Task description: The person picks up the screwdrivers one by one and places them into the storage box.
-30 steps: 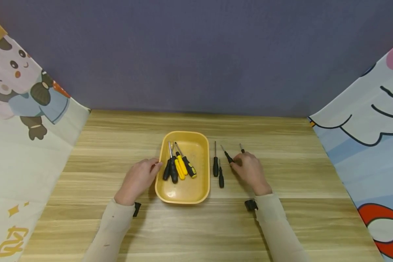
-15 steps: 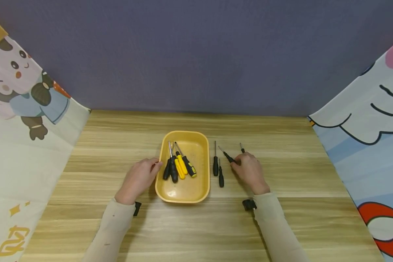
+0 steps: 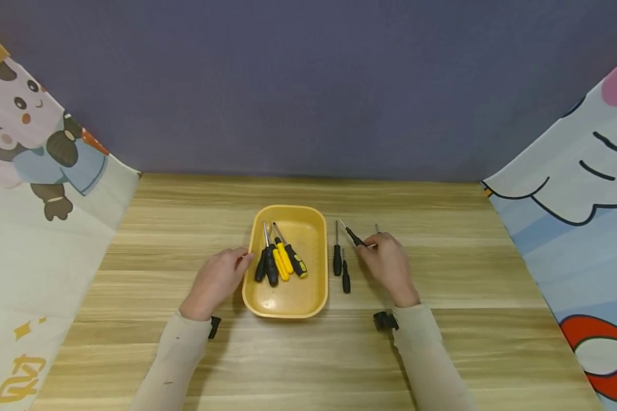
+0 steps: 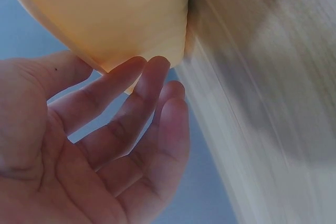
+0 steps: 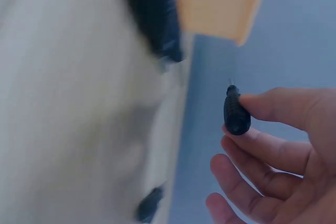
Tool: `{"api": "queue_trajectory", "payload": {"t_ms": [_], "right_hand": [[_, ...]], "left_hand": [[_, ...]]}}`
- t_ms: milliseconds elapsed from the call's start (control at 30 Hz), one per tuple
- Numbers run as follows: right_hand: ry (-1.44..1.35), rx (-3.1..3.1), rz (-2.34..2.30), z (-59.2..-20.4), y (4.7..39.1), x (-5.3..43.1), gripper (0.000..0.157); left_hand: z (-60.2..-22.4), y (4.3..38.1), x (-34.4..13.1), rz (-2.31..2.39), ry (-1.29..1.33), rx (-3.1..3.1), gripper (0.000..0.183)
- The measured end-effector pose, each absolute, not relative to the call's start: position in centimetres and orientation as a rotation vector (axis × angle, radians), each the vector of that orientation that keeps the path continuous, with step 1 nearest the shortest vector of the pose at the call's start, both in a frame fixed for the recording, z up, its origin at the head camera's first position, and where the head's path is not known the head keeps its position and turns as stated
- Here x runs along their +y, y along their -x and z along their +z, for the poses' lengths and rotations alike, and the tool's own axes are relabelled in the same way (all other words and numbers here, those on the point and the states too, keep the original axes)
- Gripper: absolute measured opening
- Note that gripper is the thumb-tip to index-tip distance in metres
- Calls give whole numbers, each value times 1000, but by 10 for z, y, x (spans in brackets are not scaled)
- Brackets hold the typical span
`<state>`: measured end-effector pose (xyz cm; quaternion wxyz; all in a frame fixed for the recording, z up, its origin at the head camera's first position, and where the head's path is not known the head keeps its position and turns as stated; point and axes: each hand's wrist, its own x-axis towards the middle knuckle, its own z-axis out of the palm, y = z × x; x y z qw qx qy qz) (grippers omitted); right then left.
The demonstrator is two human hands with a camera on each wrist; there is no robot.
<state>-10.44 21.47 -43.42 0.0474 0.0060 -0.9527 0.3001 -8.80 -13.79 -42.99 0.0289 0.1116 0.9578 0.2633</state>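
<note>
A yellow plastic tray [image 3: 288,302] holds several screwdrivers with black and yellow handles. At its left side my left hand [image 3: 221,281] grips the rim, thumb at the edge and fingertips against the outer wall [image 4: 142,19] in the left wrist view. My right hand [image 3: 388,265] pinches a small black screwdriver [image 3: 355,236] between thumb and index finger. Its handle [image 5: 236,113] appears above the table in the right wrist view, tip pointing away. Between tray and right hand lie a longer black screwdriver [image 3: 337,260] and a shorter one [image 3: 346,281].
Beyond the right hand, the shaft of another screwdriver [image 3: 377,228] shows, its handle mostly hidden by the hand. The wood-grain table [image 3: 288,365] ends at a dark blue-grey wall [image 3: 308,91]. Printed panels stand along the left and right.
My right hand has moved slightly left and lifted the small black screwdriver, whose tip has swung up toward the long one. The left hand stays on the tray rim.
</note>
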Motion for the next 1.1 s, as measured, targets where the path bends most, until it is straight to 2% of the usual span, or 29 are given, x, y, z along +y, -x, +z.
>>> {"api": "queue_trajectory", "payload": {"t_ms": [300, 767, 1100], "right_hand": [[-118, -2823, 1094, -404, 114, 176, 21], [-319, -2843, 1128, -383, 131, 112, 21], [-219, -2948, 1179, -384, 138, 82, 24]], "left_hand": [[-428, 88, -139, 809, -335, 2947, 33], [-427, 89, -139, 816, -358, 2963, 31], [-428, 89, -139, 808, -343, 2959, 32]]}}
